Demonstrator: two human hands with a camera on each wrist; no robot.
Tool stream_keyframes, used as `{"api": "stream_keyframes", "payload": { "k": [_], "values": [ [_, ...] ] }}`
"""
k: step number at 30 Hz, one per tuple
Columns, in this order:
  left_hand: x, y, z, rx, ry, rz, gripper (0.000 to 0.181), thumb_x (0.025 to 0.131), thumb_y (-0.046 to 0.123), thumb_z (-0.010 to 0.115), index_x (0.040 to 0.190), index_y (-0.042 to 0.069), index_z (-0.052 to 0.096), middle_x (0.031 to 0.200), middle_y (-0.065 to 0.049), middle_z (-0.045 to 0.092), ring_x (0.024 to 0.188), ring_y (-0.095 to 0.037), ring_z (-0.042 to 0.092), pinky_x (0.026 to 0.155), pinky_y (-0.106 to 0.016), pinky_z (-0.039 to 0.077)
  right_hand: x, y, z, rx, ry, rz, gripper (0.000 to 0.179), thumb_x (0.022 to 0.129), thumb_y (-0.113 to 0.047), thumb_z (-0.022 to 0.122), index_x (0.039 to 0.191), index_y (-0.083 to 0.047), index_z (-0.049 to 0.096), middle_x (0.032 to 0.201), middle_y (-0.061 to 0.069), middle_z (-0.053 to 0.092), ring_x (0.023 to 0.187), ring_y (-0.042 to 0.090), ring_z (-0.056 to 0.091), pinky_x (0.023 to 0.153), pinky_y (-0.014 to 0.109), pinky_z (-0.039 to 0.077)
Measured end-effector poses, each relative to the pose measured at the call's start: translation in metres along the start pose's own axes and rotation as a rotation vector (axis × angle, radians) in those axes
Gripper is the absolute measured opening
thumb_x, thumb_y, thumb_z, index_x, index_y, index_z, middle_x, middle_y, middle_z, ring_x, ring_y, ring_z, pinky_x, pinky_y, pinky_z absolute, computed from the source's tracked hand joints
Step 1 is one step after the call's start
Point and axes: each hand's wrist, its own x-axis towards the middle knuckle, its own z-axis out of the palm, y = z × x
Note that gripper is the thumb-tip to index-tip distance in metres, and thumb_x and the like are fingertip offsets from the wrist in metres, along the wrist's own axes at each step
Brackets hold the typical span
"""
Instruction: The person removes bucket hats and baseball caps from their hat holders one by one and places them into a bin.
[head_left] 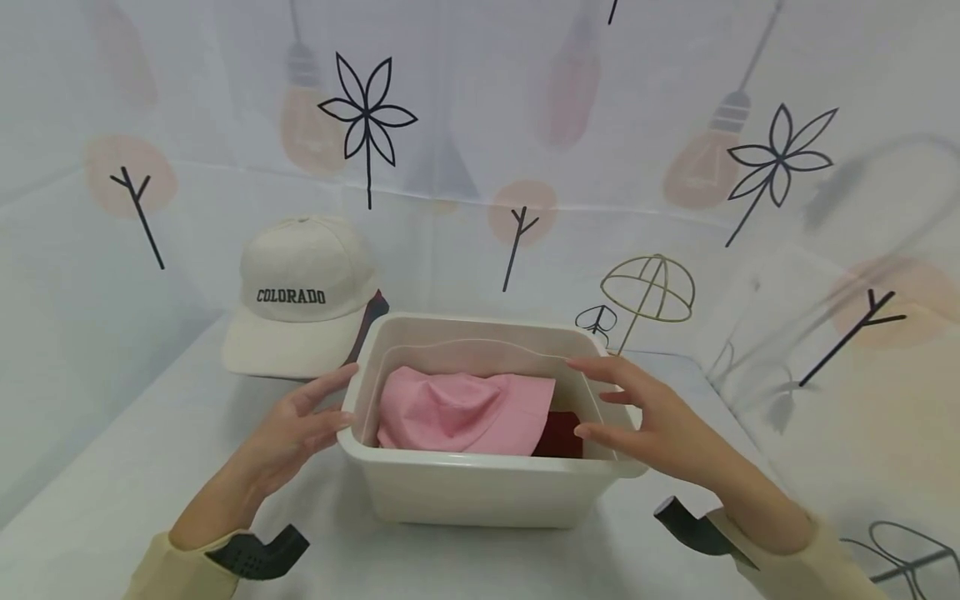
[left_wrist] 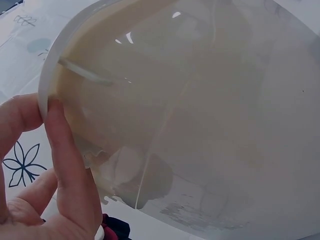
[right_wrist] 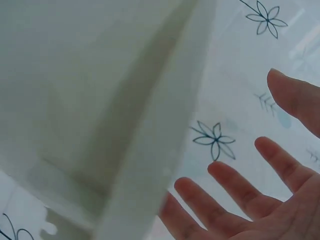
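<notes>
A white plastic bin [head_left: 480, 492] stands on the white-covered table, directly in front of me. Inside it lie a pink cap [head_left: 465, 412] and a dark red item [head_left: 561, 435], partly hidden beneath the cap. My left hand [head_left: 300, 429] pinches the bin's left rim; the left wrist view has its fingers [left_wrist: 62, 145] and thumb on either side of the rim. At the right rim, my right hand [head_left: 637, 417] is spread with nothing in its grasp. Its fingers [right_wrist: 235, 187] appear straight and apart in the right wrist view, close beside the bin's edge.
A cream cap [head_left: 300, 283] lettered COLORADO sits behind the bin to the left. Between them, a dark blue and red item [head_left: 371, 321] is partly hidden. A printed white cloth [head_left: 450, 250] hangs behind the table.
</notes>
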Motion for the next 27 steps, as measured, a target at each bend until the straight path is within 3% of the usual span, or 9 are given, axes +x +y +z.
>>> {"api": "stream_keyframes", "payload": {
  "k": [8,15,23,27],
  "values": [
    [0.0,0.0,0.0,-0.015,0.003,-0.004,0.067,0.088,0.012,0.062,0.146,0.008,0.029,0.15,-0.009,0.022,0.133,-0.031,0.027,0.101,-0.051,0.033,-0.015,0.015,0.009,0.041,0.076,0.079,0.066,0.078,-0.007,0.075,0.135,-0.016,0.045,0.132,-0.003,0.048,0.118,0.007,0.046,0.088,0.026,0.047],
    [-0.001,-0.001,-0.001,-0.01,-0.002,0.0,0.066,0.089,0.012,0.061,0.146,0.008,0.029,0.15,-0.01,0.023,0.131,-0.031,0.032,0.101,-0.05,0.034,-0.025,0.027,0.011,0.063,0.186,0.179,0.058,0.08,-0.002,0.072,0.132,-0.009,0.048,0.13,0.003,0.05,0.114,-0.001,0.048,0.086,0.019,0.046],
    [-0.001,0.0,-0.001,-0.014,-0.007,0.009,0.065,0.089,0.012,0.061,0.146,0.007,0.028,0.15,-0.01,0.023,0.13,-0.031,0.031,0.099,-0.049,0.036,-0.028,0.044,0.01,0.08,0.316,0.355,0.046,0.085,-0.011,0.068,0.128,-0.007,0.051,0.122,-0.011,0.053,0.107,-0.002,0.051,0.083,0.013,0.044],
    [-0.001,-0.001,-0.001,-0.012,-0.009,0.015,0.065,0.089,0.011,0.061,0.146,0.006,0.028,0.15,-0.01,0.023,0.13,-0.031,0.031,0.099,-0.048,0.037,-0.028,0.058,0.012,0.1,0.332,0.447,0.044,0.089,-0.019,0.064,0.128,-0.006,0.05,0.127,0.002,0.052,0.114,0.013,0.051,0.082,0.011,0.042]
  ]
}}
